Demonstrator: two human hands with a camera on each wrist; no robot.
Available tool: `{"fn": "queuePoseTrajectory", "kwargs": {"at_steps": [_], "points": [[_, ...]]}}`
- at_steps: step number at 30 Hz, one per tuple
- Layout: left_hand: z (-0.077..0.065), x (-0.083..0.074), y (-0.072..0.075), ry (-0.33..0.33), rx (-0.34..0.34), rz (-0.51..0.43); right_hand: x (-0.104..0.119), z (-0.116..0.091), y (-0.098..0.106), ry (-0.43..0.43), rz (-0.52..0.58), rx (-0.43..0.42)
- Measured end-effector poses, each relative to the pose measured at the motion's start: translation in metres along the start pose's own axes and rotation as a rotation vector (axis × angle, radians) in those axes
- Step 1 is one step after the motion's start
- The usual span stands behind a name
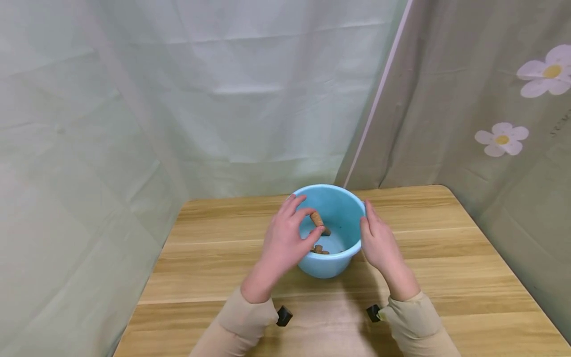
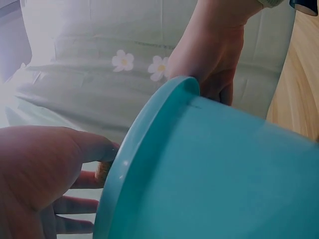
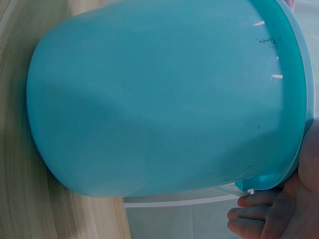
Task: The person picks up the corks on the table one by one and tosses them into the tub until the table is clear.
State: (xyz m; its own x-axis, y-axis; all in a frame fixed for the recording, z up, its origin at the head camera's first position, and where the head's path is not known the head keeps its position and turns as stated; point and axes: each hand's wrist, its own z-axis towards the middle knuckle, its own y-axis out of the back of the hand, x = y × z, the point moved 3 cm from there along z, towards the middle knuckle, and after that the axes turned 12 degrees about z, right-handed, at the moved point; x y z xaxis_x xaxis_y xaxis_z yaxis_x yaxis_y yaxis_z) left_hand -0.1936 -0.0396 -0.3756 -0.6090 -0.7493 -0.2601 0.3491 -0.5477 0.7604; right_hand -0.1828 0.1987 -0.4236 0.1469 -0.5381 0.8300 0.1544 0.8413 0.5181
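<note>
My left hand [image 1: 285,238] pinches a brown cork [image 1: 316,219] between thumb and forefinger, over the mouth of a light blue plastic bucket [image 1: 324,267]. In the left wrist view the cork [image 2: 103,173] shows only partly, behind the bucket rim [image 2: 130,144], with the other fingers spread below it. Several more corks [image 1: 318,249] lie on the bucket's floor, partly hidden by its near rim. On the right side, my right hand [image 1: 379,243] grips the rim; the right wrist view has its fingers [image 3: 254,211] curled at the rim's edge.
The bucket stands on a wood-grain table [image 1: 214,267], towards its back edge. Pale curtain-like sheets [image 1: 267,99] hang behind and along the sides, with white flowers [image 1: 501,140] printed on the right one. Small black devices [image 1: 284,316] sit at both wrists.
</note>
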Motion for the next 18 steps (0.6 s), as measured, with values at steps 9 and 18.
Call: {"fn": "queuePoseTrajectory", "kwargs": {"at_steps": [9,18], "points": [[0.003,-0.007,-0.008,-0.019,0.029,0.027,0.0,-0.001,0.0,0.001,0.003,-0.002],[0.005,-0.012,-0.009,-0.027,0.04,0.033,0.0,0.0,-0.001,0.0,0.001,-0.009]]}}
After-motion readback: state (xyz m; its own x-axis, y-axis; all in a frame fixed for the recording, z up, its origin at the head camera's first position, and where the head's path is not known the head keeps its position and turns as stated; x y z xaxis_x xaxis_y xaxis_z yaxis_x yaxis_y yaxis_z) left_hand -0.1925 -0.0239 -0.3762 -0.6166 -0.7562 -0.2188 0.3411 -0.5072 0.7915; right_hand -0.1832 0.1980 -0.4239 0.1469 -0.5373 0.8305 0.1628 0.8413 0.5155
